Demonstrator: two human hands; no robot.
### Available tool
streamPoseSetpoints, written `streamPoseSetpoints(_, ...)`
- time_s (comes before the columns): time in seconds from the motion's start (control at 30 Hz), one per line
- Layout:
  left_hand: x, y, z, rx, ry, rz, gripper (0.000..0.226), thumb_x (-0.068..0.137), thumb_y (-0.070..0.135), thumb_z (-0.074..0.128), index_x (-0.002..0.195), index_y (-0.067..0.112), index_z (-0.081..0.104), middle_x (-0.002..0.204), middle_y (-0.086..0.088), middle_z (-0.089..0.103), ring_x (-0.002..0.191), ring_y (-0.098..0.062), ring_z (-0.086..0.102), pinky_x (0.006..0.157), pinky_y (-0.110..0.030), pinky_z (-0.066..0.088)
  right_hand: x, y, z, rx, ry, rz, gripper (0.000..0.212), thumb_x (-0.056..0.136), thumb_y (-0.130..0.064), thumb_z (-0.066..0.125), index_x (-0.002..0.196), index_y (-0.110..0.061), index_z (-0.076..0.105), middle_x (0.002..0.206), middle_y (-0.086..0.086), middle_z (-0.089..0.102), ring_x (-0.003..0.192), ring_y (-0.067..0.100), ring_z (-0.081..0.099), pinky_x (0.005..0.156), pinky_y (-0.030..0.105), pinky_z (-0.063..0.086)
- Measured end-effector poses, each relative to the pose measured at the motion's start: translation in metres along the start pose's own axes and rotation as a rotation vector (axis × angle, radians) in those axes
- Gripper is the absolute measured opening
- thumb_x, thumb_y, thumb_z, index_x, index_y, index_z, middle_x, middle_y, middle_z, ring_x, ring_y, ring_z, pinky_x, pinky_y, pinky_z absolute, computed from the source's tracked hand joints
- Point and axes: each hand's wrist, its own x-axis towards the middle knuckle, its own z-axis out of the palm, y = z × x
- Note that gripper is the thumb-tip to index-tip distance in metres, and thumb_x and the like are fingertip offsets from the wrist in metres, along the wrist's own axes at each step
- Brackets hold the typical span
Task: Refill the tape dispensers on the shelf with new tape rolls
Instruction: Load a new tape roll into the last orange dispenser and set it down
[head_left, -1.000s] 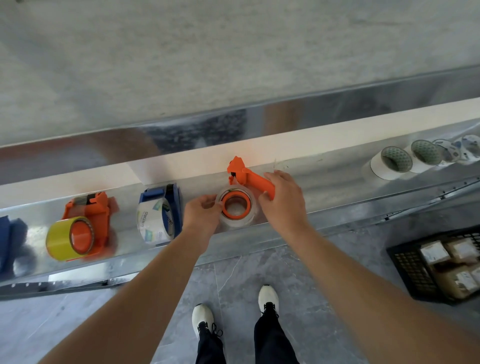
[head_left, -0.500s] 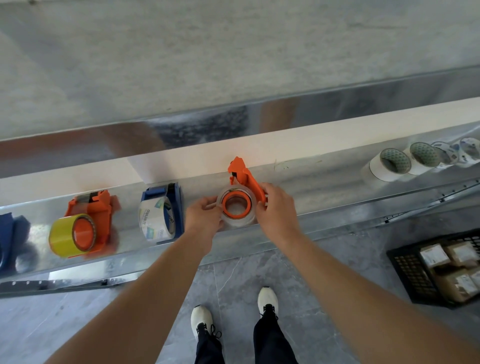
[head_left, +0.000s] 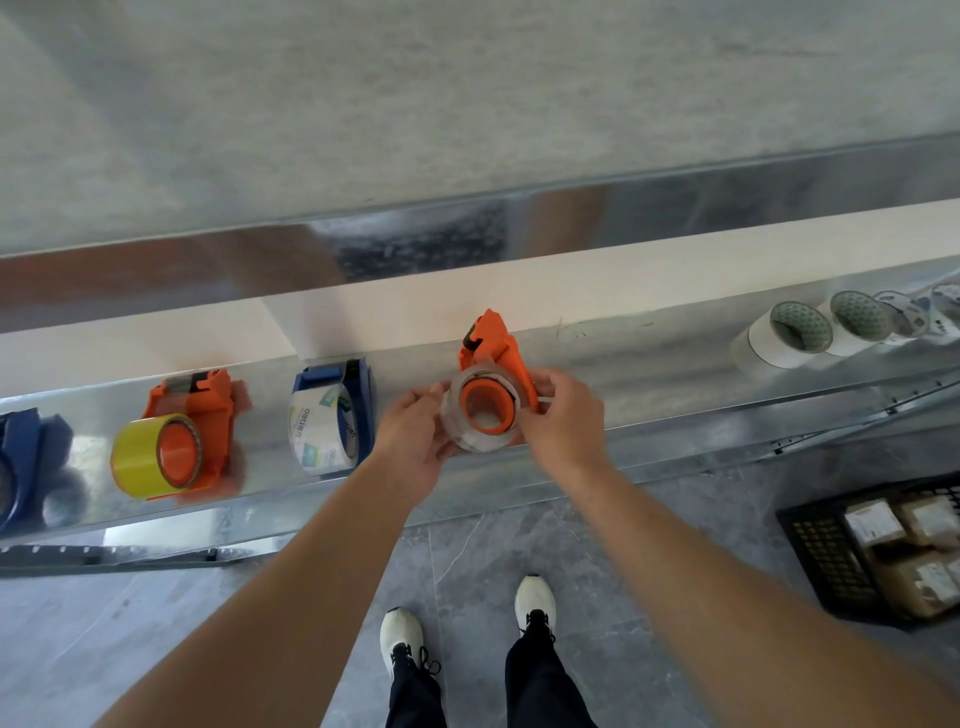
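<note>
Now probably seating roll (head_left: 469, 440) on dispenser (head_left: 497, 347), pinched between left hand (head_left: 415, 441) and right hand (head_left: 563, 421); next needs end threaded beyond grip.

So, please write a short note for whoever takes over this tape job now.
Left hand and right hand both grip the clear tape roll, on the hub of the middle orange dispenser on the shelf.
Done: left orange dispenser carries a yellow roll, blue dispenser a printed roll.
Left: finish seating it; check the far-left blue dispenser, partly out of view. Spare white rolls lie at the shelf's right end.
</note>
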Motion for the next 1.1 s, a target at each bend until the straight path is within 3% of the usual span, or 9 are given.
streamPoseSetpoints(0.07,-0.003,0.003,0.000,-0.019,-0.036,-0.013,0.012,0.104,0.018,0.065,0.112,0.009,0.067,0.121,-0.020,0.076,0.100,-0.032,0.073,0.097,-0.056,0.060,0.001,0.004,0.002,0.054,-0.011,0.047,0.026,0.086,-0.013,0.076,0.110,-0.021,0.074,0.099,-0.009,0.075,0.094,0.016,0.072,0.087,0.038,0.061)
streamPoseSetpoints(0.2,-0.007,0.011,0.000,0.016,-0.105,-0.071,0.028,0.100,0.019,0.071,0.120,0.000,0.070,0.112,-0.017,0.079,0.104,-0.032,0.074,0.088,-0.048,0.062,0.001,0.013,0.009,0.199,-0.080,0.158,0.031,0.089,-0.022,0.082,0.117,-0.020,0.069,0.106,-0.009,0.072,0.098,0.014,0.072,0.075,0.037,0.066)
streamPoseSetpoints(0.3,-0.008,0.016,-0.003,0.109,-0.153,-0.072,0.026,0.102,0.020,0.067,0.120,0.001,0.070,0.108,-0.014,0.080,0.101,-0.030,0.075,0.087,-0.043,0.060,0.005,0.021,0.015,0.264,-0.137,0.190,0.033,0.090,-0.011,0.080,0.120,-0.016,0.067,0.106,-0.005,0.072,0.095,0.012,0.072,0.067,0.031,0.065)
streamPoseSetpoints(0.47,-0.008,0.018,0.000,0.141,-0.165,-0.037,0.022,0.102,0.017,0.067,0.118,0.002,0.071,0.108,-0.012,0.081,0.100,-0.026,0.078,0.079,-0.038,0.060,0.008,0.022,0.024,0.226,-0.224,0.198,0.031,0.094,0.001,0.069,0.123,-0.012,0.068,0.109,0.002,0.074,0.097,0.019,0.074,0.072,0.039,0.066)
streamPoseSetpoints(0.57,-0.006,0.015,0.001,0.166,-0.150,-0.016,0.021,0.100,0.015,0.069,0.117,0.002,0.071,0.109,-0.014,0.081,0.099,-0.026,0.078,0.077,-0.039,0.061,0.017,0.018,0.024,0.103,-0.220,0.131,0.023,0.100,-0.008,0.059,0.115,-0.019,0.072,0.105,-0.003,0.073,0.093,0.018,0.073,0.077,0.040,0.065)
streamPoseSetpoints(0.67,-0.006,0.013,0.005,0.188,-0.136,-0.007,0.019,0.099,0.013,0.070,0.115,0.003,0.070,0.106,-0.013,0.081,0.094,-0.024,0.079,0.075,-0.038,0.062,0.027,0.006,0.013,-0.012,-0.183,0.050,0.015,0.105,-0.028,0.058,0.111,-0.023,0.070,0.097,-0.011,0.065,0.083,0.004,0.063,0.065,0.014,0.047)
streamPoseSetpoints(0.8,-0.005,0.008,0.008,0.187,-0.134,0.012,0.017,0.099,0.012,0.071,0.113,0.003,0.070,0.105,-0.013,0.081,0.097,-0.027,0.078,0.084,-0.043,0.062,0.047,-0.005,0.006,-0.075,-0.200,0.006,0.034,0.104,-0.037,0.057,0.085,-0.015,0.074,0.079,-0.007,0.073,0.072,0.009,0.064,0.064,0.023,0.043)
streamPoseSetpoints(0.93,-0.006,0.006,0.007,0.212,-0.129,0.036,0.014,0.098,0.012,0.071,0.110,0.005,0.072,0.107,-0.012,0.081,0.103,-0.030,0.077,0.090,-0.047,0.061,0.056,-0.020,0.011,0.090,-0.326,0.225,0.037,0.098,-0.042,0.065,0.090,-0.008,0.077,0.077,-0.001,0.078,0.074,0.014,0.075,0.071,0.029,0.058)
streamPoseSetpoints(1.1,-0.006,0.001,0.003,0.215,-0.152,0.044,0.019,0.095,0.009,0.073,0.113,0.003,0.073,0.109,-0.013,0.081,0.109,-0.032,0.075,0.093,-0.048,0.060,0.056,-0.039,0.016,0.304,-0.376,0.447,0.021,0.087,-0.027,0.082,0.094,-0.008,0.075,0.085,0.006,0.080,0.071,0.019,0.078,0.059,0.029,0.057)
